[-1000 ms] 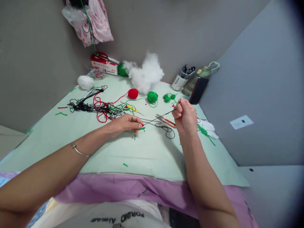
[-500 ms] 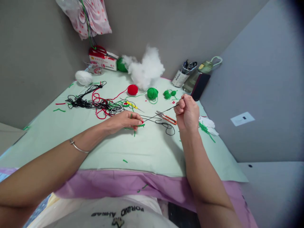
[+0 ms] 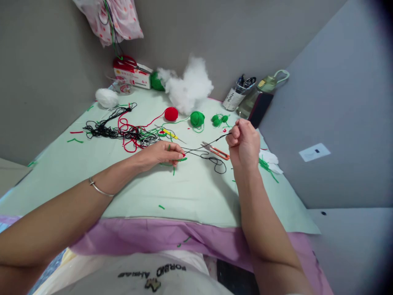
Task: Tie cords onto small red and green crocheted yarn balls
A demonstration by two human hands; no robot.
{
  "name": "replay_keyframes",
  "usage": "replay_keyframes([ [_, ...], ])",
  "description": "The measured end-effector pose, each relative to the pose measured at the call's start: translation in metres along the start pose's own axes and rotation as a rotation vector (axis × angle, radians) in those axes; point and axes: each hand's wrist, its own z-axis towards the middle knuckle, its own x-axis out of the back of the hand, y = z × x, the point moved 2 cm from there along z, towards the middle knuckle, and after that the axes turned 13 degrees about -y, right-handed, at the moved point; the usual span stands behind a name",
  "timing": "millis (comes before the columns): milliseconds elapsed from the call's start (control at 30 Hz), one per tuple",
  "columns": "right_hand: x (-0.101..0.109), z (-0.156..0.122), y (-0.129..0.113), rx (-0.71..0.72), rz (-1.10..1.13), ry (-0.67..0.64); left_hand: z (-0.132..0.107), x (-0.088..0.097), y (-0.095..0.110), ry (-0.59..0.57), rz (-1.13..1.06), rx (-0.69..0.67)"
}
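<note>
My left hand (image 3: 167, 153) is closed, pinching a small red and green crocheted piece (image 3: 183, 158) at its fingertips, mostly covered by the fingers. My right hand (image 3: 244, 141) is raised to the right in a loose fist around a black yarn (image 3: 219, 140). That strand runs across from the fist to the crocheted piece, sagging a little. Whether a needle sits inside the fist cannot be seen. Orange-handled thread snips (image 3: 216, 150) lie on the table between my hands, near loose loops of black yarn. A yellow-handled crochet hook (image 3: 170, 133) rests behind my left hand.
Tangled black yarn (image 3: 107, 129) spreads at the left, near a white yarn ball (image 3: 106, 98). Red (image 3: 171, 114) and green (image 3: 197, 119) yarn balls sit before white stuffing (image 3: 188, 88). A pen cup (image 3: 235, 98), bottle (image 3: 267, 84) and phone (image 3: 260, 110) stand back right.
The black yarn between my hands has gone from straight and taut to slightly slack. My right hand has shifted a little to the right; my left hand still pinches the crocheted piece.
</note>
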Motion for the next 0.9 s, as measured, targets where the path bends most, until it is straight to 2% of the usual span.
replay_keyframes([
  [100,-0.009,-0.007,0.003,-0.028,-0.075,-0.125,0.0,0.002,0.001,0.086,-0.057,-0.051],
  [200,-0.024,-0.02,0.009,-0.01,-0.327,-0.314,0.0,0.005,0.004,0.175,-0.095,-0.132],
  [300,-0.039,-0.036,0.016,0.178,-0.749,-0.464,0.0,0.006,0.007,0.242,-0.1,-0.194],
  [400,-0.049,-0.046,0.022,0.336,-1.038,-0.519,0.001,0.008,0.007,0.267,-0.098,-0.235],
  [533,-0.053,-0.05,0.026,0.374,-1.1,-0.551,0.002,0.009,0.005,0.265,-0.074,-0.263],
  [733,-0.053,-0.05,0.026,0.39,-1.155,-0.524,0.002,0.008,0.005,0.281,-0.043,-0.253],
  [900,-0.054,-0.05,0.026,0.355,-1.205,-0.54,0.001,0.007,0.006,0.306,-0.04,-0.229],
])
